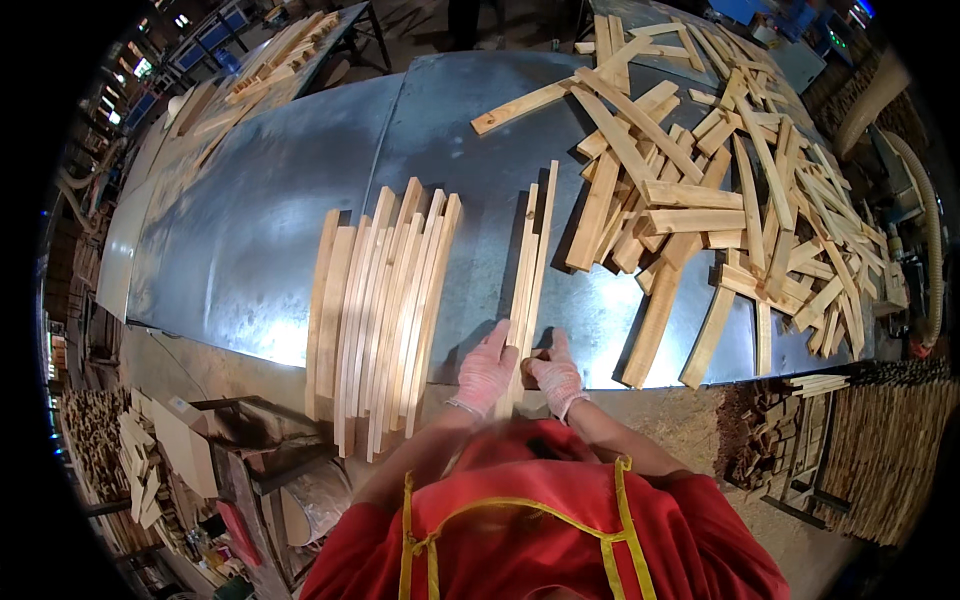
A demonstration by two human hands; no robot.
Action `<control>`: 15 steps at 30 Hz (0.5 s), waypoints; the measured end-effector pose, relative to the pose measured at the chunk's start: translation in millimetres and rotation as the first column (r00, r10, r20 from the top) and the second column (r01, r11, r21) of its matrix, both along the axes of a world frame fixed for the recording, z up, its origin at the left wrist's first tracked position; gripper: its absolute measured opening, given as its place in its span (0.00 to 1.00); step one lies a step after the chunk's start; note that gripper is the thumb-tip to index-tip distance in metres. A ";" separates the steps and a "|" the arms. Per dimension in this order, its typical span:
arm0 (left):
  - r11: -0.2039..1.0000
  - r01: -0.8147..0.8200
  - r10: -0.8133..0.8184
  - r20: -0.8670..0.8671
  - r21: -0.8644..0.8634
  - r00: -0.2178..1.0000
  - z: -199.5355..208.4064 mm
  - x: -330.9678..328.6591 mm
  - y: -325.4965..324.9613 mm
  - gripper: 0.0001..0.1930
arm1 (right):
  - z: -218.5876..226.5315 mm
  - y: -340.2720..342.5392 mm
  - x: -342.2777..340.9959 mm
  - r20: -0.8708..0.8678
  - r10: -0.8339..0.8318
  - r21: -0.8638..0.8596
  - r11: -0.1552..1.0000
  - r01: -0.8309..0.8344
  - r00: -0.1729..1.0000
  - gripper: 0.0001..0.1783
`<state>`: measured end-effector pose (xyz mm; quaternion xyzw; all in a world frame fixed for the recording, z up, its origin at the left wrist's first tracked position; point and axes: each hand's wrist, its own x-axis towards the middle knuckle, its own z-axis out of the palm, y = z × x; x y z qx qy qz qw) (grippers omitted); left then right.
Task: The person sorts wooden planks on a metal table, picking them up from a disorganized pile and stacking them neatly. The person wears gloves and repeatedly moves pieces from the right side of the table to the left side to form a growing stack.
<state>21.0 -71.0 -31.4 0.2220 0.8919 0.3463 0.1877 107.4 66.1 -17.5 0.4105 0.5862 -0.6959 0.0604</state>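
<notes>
When working two-handed at the metal table [280,200], probably best to press lightly and evenly from both sides, bring near ends level, and rest the lengths flat on the top. Around the table, see a cluttered workshop, with a dusty floor [660,425] in front and a tall stack of thin wood [885,465] off the near right corner. On top, note grey sheet metal, seamed, smudged, glaring near the front edge. Over the right side, find a loose heap of boards [690,195]; left of the middle, a row of slats [385,310] poking past the near edge. Midway along that edge, also overhanging, find a slim bundle of slats [523,270]. Flanking the bundle, see the left hand [486,374], partly curled against one side, grip impossible to tell, and the right hand [557,375], half-spread, thumb at or just beside the other.
</notes>
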 end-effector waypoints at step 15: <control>0.810 -0.139 -0.075 -0.336 -0.570 0.939 45.3 -26.1 -9.8 0.39 | -6.2 149.2 18.6 -0.188 -0.045 0.092 0.994 0.063 0.981 0.43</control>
